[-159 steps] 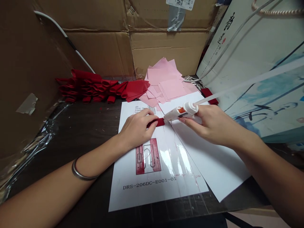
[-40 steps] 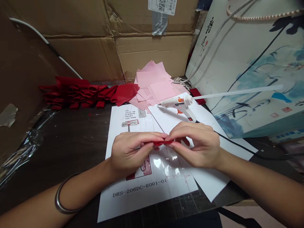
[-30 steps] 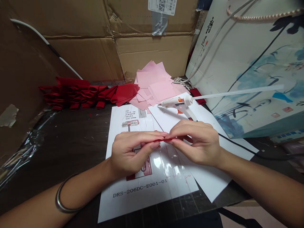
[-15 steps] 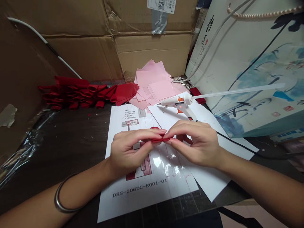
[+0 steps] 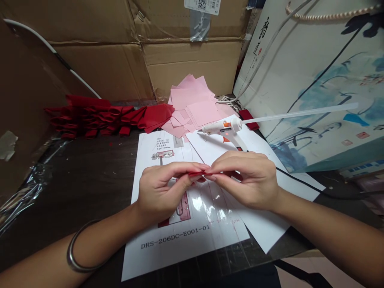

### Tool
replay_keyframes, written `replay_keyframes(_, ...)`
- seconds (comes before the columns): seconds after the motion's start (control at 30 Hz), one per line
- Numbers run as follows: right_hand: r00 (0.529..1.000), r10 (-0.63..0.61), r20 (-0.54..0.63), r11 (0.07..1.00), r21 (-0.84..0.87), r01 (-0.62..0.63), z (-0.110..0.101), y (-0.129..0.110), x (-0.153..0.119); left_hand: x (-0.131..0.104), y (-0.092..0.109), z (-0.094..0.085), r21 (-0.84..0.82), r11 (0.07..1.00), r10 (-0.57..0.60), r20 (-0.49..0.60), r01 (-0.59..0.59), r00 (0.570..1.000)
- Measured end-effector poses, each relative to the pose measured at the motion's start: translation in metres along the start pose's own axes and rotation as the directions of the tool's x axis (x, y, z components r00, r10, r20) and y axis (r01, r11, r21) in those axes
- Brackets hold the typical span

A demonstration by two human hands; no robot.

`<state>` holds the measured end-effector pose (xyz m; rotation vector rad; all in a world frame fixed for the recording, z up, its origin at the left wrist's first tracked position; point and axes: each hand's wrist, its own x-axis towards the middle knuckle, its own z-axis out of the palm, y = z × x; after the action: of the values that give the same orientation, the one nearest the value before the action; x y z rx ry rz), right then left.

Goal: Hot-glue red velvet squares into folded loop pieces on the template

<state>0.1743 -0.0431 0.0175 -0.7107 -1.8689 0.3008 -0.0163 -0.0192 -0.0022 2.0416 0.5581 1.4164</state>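
Observation:
Between my two hands is a small folded piece of red fabric (image 5: 200,174), pinched at both ends and mostly covered by fingers. My left hand (image 5: 163,188) grips its left end between thumb and fingertips. At the other end, my right hand (image 5: 247,180) pinches it the same way, the fingertips of both hands almost meeting. Beneath them lies a printed sheet (image 5: 180,256) with pictures and text under shiny clear film. Just beyond my right hand, a white hot glue gun (image 5: 229,130) rests on a white paper, a long glue stick poking from its back.
At the back left is a heap of folded red fabric pieces (image 5: 96,116). Pink paper squares (image 5: 195,98) are piled beside it, against a cardboard box (image 5: 192,60). A large white printed bag (image 5: 315,88) stands on the right. A black cord (image 5: 300,181) runs rightward across the paper.
The red fabric has tilted in my fingers, so it now shows as a thinner edge; the part that stuck up behind my fingertips has dropped below. Both hands keep their pinch.

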Motion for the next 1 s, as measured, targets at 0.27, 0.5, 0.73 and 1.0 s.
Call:
replay_keyframes(0.27, 1.0, 0.019, -0.002, 0.996, 0.082, -0.019, -0.0003, -0.0012, -0.0008, 0.0006, -0.0005, -0.0022, 0.048, 0.998, 0.051, -0.02, -0.05, 0.998)
replay_keyframes(0.5, 0.998, 0.029, -0.064, 0.999, 0.033, -0.027, -0.0003, -0.0013, -0.002, -0.001, -0.0015, -0.0034, 0.066, 0.997, 0.034, -0.051, -0.03, 0.998)
replay_keyframes(0.73, 0.999, -0.034, -0.026, 0.999, 0.011, 0.034, -0.0003, 0.0004, 0.0002, 0.0005, -0.0021, -0.0032, 0.049, 0.996, 0.077, -0.015, -0.077, 0.997)
replay_keyframes(1.0, 0.999, 0.018, -0.04, 1.0, 0.021, -0.017, 0.0, 0.0013, -0.0017, 0.0005, -0.0012, -0.0041, -0.023, 0.998, 0.062, -0.008, -0.062, 0.998)
